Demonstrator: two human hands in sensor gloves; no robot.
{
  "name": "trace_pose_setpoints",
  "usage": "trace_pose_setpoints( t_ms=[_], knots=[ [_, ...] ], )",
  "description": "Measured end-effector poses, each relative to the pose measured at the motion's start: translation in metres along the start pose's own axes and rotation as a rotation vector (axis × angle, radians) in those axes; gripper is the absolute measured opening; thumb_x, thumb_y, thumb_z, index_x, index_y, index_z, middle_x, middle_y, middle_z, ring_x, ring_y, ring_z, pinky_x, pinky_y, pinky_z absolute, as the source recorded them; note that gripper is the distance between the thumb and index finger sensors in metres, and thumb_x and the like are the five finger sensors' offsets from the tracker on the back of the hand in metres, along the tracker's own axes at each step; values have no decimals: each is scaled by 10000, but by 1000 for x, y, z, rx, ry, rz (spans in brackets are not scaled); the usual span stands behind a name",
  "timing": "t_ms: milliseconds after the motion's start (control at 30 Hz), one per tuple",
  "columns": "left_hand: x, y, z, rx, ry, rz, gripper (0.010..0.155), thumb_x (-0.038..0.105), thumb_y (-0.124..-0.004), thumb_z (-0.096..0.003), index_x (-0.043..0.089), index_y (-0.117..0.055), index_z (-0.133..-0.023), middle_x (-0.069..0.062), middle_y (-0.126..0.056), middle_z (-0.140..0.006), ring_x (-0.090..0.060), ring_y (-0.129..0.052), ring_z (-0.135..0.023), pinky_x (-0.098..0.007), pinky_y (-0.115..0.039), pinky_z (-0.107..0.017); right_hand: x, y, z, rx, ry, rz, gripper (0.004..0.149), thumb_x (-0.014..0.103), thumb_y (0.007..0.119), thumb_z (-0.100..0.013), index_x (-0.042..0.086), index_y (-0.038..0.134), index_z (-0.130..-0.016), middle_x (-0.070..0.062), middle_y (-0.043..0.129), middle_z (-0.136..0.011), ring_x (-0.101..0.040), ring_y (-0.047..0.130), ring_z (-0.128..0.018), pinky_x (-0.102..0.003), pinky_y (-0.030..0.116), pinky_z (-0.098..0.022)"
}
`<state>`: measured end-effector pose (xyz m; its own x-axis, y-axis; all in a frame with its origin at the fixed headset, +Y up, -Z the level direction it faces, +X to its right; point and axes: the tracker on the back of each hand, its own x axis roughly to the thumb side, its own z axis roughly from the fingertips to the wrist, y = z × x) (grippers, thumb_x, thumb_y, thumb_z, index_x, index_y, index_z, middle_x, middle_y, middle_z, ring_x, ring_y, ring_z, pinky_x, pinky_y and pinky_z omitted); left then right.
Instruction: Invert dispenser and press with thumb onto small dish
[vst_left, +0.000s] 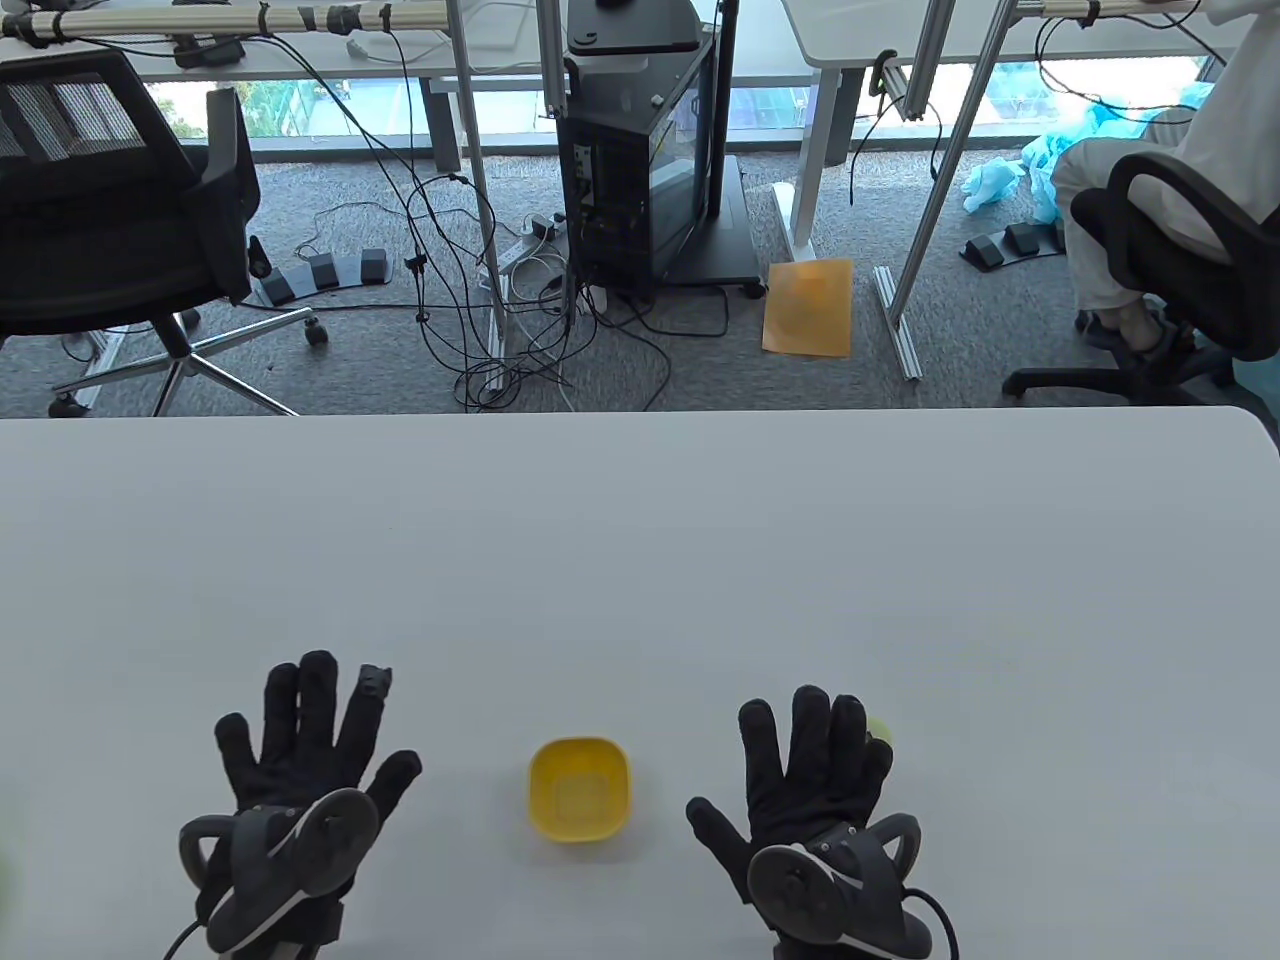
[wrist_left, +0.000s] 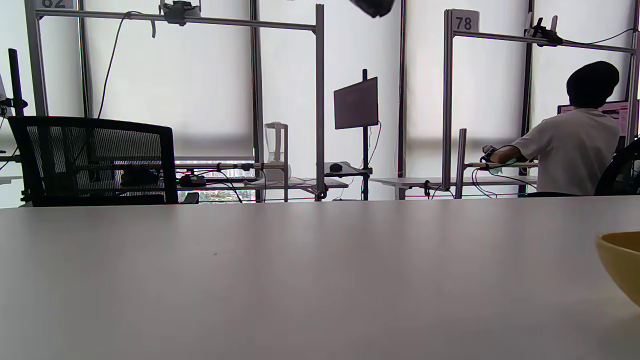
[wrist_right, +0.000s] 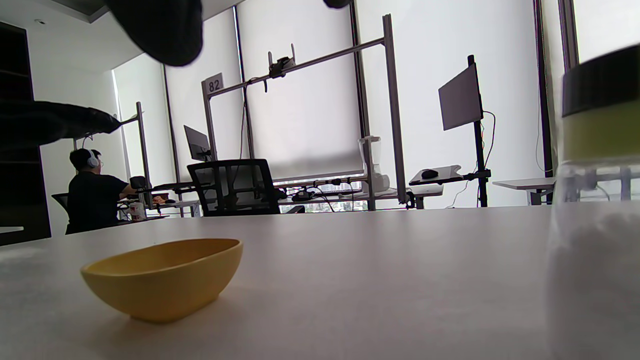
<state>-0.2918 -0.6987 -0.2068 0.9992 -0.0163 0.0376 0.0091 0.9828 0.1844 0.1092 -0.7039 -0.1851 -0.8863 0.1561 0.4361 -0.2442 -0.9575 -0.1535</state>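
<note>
A small yellow dish (vst_left: 580, 790) sits empty on the white table (vst_left: 640, 540) between my hands; it also shows in the right wrist view (wrist_right: 162, 277) and at the right edge of the left wrist view (wrist_left: 622, 265). My left hand (vst_left: 305, 745) lies flat and open, left of the dish, holding nothing. My right hand (vst_left: 815, 765) lies flat and open, right of the dish. The dispenser (wrist_right: 597, 200), clear-bodied with a green band and dark cap, stands upright just right of my right hand; in the table view only its green top (vst_left: 879, 731) peeks out past the fingers.
The table's far edge (vst_left: 640, 412) runs across the middle of the table view. Beyond it are office chairs, cables and a computer cart on the floor.
</note>
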Motion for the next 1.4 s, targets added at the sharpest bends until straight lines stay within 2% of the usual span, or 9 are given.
trace_pose_setpoints(
  t_ms=[133, 333, 633, 767, 933, 1033, 1200, 1400],
  knots=[
    [-21, -8, -1, -26, 74, 6, 764, 701, -422, -556, 343, -367, -1228, -183, -325, -1295, -490, -347, -1181, -783, -337, -723, 1, 1, -2, 10, 0, 1, 935, 526, 627, -644, -126, 170, -1134, -560, 3, -982, -849, 42, -786, -927, 232, -420],
    [-39, -27, -7, -133, 130, 18, 772, 706, -406, -557, 341, -325, -1232, -199, -263, -1295, -501, -295, -1178, -789, -320, -719, 3, 2, -3, 17, -5, 5, 937, 527, 627, -644, -127, 169, -1134, -561, 3, -980, -849, 45, -786, -927, 233, -420],
    [-41, -30, -8, -134, 134, 26, 774, 707, -404, -556, 339, -322, -1232, -199, -252, -1293, -502, -285, -1177, -788, -321, -720, 6, 2, -4, 10, -22, 7, 941, 530, 624, -643, -128, 165, -1133, -559, 4, -983, -848, 45, -788, -926, 234, -421],
    [-40, -31, -8, -136, 126, 24, 775, 708, -403, -555, 341, -321, -1232, -197, -248, -1294, -502, -280, -1177, -787, -320, -721, 4, 0, -3, -20, -11, -3, 980, 540, 624, -641, -130, 84, -1110, -561, -10, -977, -848, 36, -787, -928, 229, -422],
    [-39, -31, -8, -136, 120, 31, 774, 707, -404, -556, 340, -323, -1232, -201, -247, -1292, -503, -278, -1177, -788, -320, -720, -7, -6, -1, -64, 54, -14, 1038, 553, 636, -634, -145, -1, -1064, -564, -24, -969, -851, 25, -783, -930, 225, -425],
    [-39, -32, -8, -134, 115, 40, 773, 707, -404, -556, 340, -322, -1232, -201, -246, -1293, -505, -279, -1176, -788, -320, -720, -24, -6, 0, -95, 139, -30, 1091, 565, 649, -626, -169, -43, -1042, -570, -26, -964, -855, 27, -781, -931, 229, -425],
    [-38, -33, -7, -133, 108, 47, 774, 706, -403, -557, 338, -322, -1233, -200, -247, -1293, -505, -282, -1175, -788, -321, -720, -46, 0, 1, -47, 259, -99, 1125, 570, 658, -625, -203, -55, -1024, -580, -42, -948, -862, 18, -767, -933, 224, -417],
    [-38, -32, -7, -134, 105, 56, 772, 706, -403, -557, 340, -324, -1232, -201, -248, -1293, -504, -285, -1176, -788, -323, -720, -66, 0, 7, -47, 416, -128, 1141, 546, 688, -621, -240, -38, -1016, -596, -28, -938, -870, 32, -760, -933, 234, -416]
  ],
)
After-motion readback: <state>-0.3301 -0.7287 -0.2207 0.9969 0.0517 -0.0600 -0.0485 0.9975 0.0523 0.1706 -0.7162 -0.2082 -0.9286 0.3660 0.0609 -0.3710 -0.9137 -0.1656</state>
